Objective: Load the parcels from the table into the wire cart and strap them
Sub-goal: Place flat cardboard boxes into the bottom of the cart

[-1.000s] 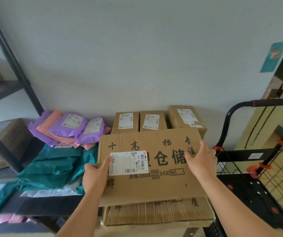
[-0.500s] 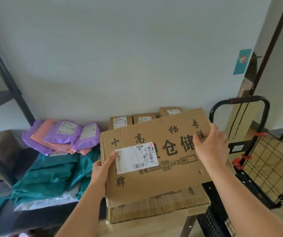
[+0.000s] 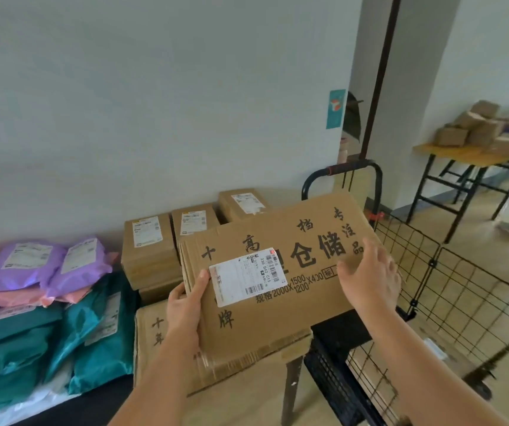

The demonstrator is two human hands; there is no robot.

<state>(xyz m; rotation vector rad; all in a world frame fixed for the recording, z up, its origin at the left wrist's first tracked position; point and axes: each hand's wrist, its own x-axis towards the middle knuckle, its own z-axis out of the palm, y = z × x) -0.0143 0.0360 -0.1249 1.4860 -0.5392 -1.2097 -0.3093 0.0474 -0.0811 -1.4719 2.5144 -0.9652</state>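
The wire cart stands open just beside the table's right edge, so I need only a short swing. The flat carton hangs tilted over that edge, above a second carton lying at the front right corner. I'd level it and clear the mesh rim before lowering. My left hand grips its left edge; my right hand clasps the right.

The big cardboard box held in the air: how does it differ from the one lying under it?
The raised box is held up and tilted; the lower box lies flat beneath it. The raised box carries a white shipping label; the lower box shows none on its visible part. Both are brown cardboard with black printed characters.
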